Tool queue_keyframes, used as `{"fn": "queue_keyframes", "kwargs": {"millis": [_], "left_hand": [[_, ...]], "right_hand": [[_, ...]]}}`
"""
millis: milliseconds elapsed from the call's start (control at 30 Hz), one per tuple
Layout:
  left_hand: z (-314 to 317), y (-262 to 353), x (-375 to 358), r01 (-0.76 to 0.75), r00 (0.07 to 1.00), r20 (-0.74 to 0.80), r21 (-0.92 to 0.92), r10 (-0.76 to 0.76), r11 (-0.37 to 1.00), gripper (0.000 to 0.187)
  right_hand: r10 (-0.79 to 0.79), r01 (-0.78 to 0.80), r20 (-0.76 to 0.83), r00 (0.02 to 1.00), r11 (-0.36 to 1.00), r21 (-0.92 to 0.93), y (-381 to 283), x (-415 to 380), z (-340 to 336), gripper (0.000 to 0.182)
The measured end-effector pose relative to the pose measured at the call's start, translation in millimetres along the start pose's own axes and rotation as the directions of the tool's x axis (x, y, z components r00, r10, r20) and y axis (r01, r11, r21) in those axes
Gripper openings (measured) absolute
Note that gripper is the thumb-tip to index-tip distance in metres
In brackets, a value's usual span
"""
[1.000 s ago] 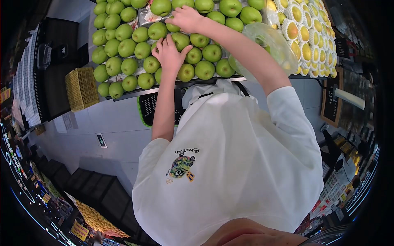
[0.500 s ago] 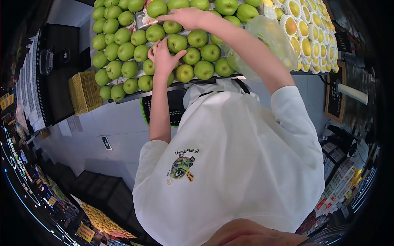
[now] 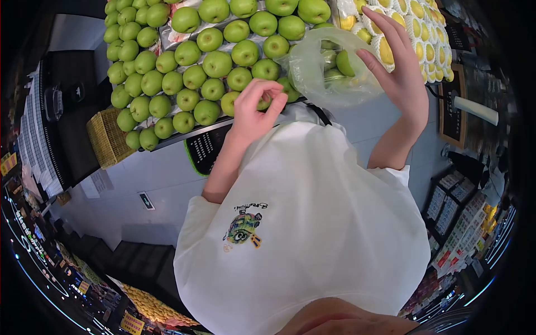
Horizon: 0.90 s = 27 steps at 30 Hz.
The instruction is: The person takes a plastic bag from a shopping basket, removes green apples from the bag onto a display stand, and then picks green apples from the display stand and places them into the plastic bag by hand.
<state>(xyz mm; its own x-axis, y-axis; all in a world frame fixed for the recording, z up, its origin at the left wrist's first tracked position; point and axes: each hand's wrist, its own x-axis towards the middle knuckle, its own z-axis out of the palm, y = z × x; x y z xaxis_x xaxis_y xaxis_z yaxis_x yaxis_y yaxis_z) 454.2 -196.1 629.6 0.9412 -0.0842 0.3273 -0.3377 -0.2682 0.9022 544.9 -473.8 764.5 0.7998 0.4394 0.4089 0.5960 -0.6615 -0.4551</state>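
My left hand (image 3: 255,109) is curled, fingertips drawn in close to the thumb, at the front edge of the green apple display. Green skin of an apple (image 3: 264,104) shows through the gap in its fingers; I cannot tell whether the hand grips it. To the right, a clear plastic bag (image 3: 310,84) lies with its mouth open and several green apples (image 3: 345,63) inside. My right hand (image 3: 403,84) is raised beside the bag, fingers spread and nothing in them. It overlaps the yellow fruit in this view.
Rows of green apples (image 3: 216,64) fill the sloped stand. Yellow fruit in white foam nets (image 3: 416,28) is stacked to the right. A yellow woven basket (image 3: 111,137) stands left of the stand. Below its front edge is a black crate with a green rim (image 3: 204,148).
Both hands have left the middle of the apple rows. The left moved right and toward me, its fingers curling; the right swung right to beside the bag. The bag's mouth now faces up.
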Motion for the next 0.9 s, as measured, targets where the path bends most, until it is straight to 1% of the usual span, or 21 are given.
{"fn": "queue_keyframes", "kwargs": {"millis": [33,67,100,133,167,233,267,300,333,367,433,467,500,567,633,667,700,767,800,833,900], "left_hand": [[13.8,7.1,2.7,-0.07,0.995,0.064,-0.036,0.072,0.997,0.018],[24.7,13.5,9.2,-0.072,0.995,0.07,-0.037,0.075,0.997,0.018],[34.9,19.0,18.0,-0.175,0.977,0.117,-0.036,0.178,0.984,0.019],[44.7,24.4,25.5,-0.273,0.947,0.165,-0.042,0.277,0.961,0.02],[54.7,29.6,34.0,-0.275,0.945,0.173,-0.047,0.279,0.96,0.02],[73.3,34.1,51.8,-0.379,0.9,0.208,-0.058,0.383,0.923,0.016],[80.7,32.5,57.5,-0.386,0.895,0.215,-0.072,0.392,0.92,0.016],[86.9,30.2,64.3,-0.322,0.904,0.297,0.0,0.308,0.947,0.015],[92.9,27.6,71.5,-0.263,0.903,0.372,0.08,0.216,0.961,0.015],[98.0,23.3,77.6,-0.273,0.896,0.382,0.071,0.226,0.96,0.015],[107.6,12.2,91.0,-0.174,0.874,0.486,0.259,0.028,0.95,0.021],[114.7,8.4,98.9,-0.156,0.847,0.532,0.284,-0.02,0.946,0.028],[124.0,3.3,102.9,-0.162,0.845,0.534,0.285,-0.017,0.945,0.028],[148.2,-10.1,103.9,-0.282,0.825,0.565,0.407,0.002,0.869,0.029],[168.7,-20.1,107.2,-0.305,0.8,0.599,0.377,0.021,0.875,0.034],[176.7,-25.3,108.8,-0.324,0.77,0.637,0.343,0.036,0.882,0.04],[186.4,-29.2,110.4,-0.314,0.782,0.623,0.362,0.022,0.878,0.04],[208.5,-38.6,111.9,-0.228,0.707,0.667,0.528,-0.233,0.818,0.058],[219.4,-55.0,109.2,-0.215,0.715,0.654,0.54,-0.245,0.814,0.058],[231.0,-77.1,104.9,-0.237,0.742,0.644,0.512,-0.186,0.826,0.063],[234.4,-83.4,104.9,-0.251,0.775,0.619,0.49,-0.13,0.835,0.067]], "right_hand": [[0.009,-0.009,-0.002,1.0,1.0,-0.002,9.6,-17.9,2.0,0.06],[0.104,-0.105,-0.014,0.994,0.987,-0.12,18.6,-33.3,4.3,0.064],[0.197,-0.201,-0.039,0.98,0.951,-0.234,24.9,-45.7,7.3,0.067],[0.227,-0.24,-0.077,0.971,0.939,-0.248,28.9,-55.6,10.0,0.071],[0.235,-0.248,-0.082,0.969,0.936,-0.25,30.8,-64.3,11.8,0.071],[0.428,-0.431,-0.069,0.901,0.902,-0.027,33.8,-79.0,16.0,0.075],[0.381,-0.382,-0.126,0.916,0.924,0.015,39.7,-84.6,21.2,0.075],[0.388,-0.391,-0.139,0.911,0.92,0.005,39.5,-87.9,20.0,0.075],[0.562,-0.551,-0.066,0.824,0.824,0.131,38.5,-89.9,18.7,0.074],[0.704,-0.689,0.032,0.709,0.683,0.245,38.5,-93.4,18.2,0.072],[0.679,-0.64,-0.012,0.734,0.697,0.324,47.4,-100.7,23.1,0.065],[0.679,-0.623,-0.01,0.734,0.678,0.389,49.3,-102.5,24.0,0.06],[0.677,-0.602,-0.006,0.736,0.659,0.451,50.4,-103.0,24.2,0.056],[0.649,-0.552,-0.038,0.76,0.676,0.488,47.2,-101.1,24.2,0.052],[0.604,-0.49,-0.059,0.795,0.695,0.526,44.5,-98.5,22.1,0.049],[0.621,-0.489,-0.057,0.782,0.667,0.562,41.4,-96.6,22.3,0.047],[0.639,-0.489,-0.05,0.768,0.635,0.598,38.7,-94.5,24.0,0.046],[0.637,-0.501,-0.011,0.771,0.618,0.606,39.0,-94.4,25.3,0.048],[0.647,-0.521,0.012,0.762,0.603,0.604,39.4,-94.0,26.1,0.05],[0.637,-0.517,0.021,0.771,0.605,0.606,39.2,-92.3,29.1,0.05],[0.574,-0.413,-0.058,0.817,0.652,0.636,39.1,-90.5,35.2,0.055]]}}
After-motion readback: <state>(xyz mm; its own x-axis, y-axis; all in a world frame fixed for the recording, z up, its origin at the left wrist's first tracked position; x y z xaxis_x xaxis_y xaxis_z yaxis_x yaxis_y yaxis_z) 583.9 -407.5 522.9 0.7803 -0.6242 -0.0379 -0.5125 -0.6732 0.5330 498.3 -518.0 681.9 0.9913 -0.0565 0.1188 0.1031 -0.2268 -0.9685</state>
